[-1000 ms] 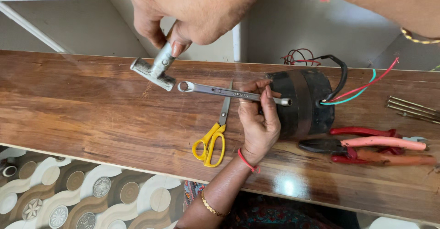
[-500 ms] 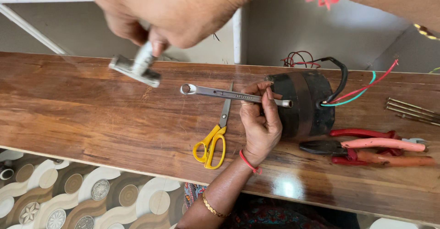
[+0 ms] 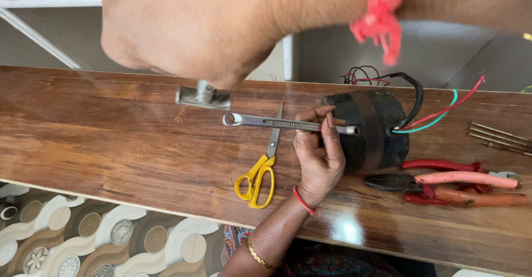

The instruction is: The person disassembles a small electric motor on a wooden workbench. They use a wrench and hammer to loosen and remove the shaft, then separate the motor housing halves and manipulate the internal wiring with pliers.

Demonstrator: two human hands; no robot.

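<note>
- Glossy brown wooden tabletop (image 3: 111,144) is lying under both hands, which are working well apart.
- Left hand (image 3: 318,160) is pinching a slim steel ring spanner (image 3: 271,123), pressing its far end against a black cylindrical motor (image 3: 377,130).
- Right hand (image 3: 188,27), blurred and raised near the camera, is closing around a grey metal T-shaped tool (image 3: 203,95) hanging above the wood.
- Yellow-handled scissors (image 3: 257,174) are lying under the spanner.
- Red-handled pliers (image 3: 449,180) are resting beside the motor, with thin brass rods (image 3: 499,138) beyond.
</note>
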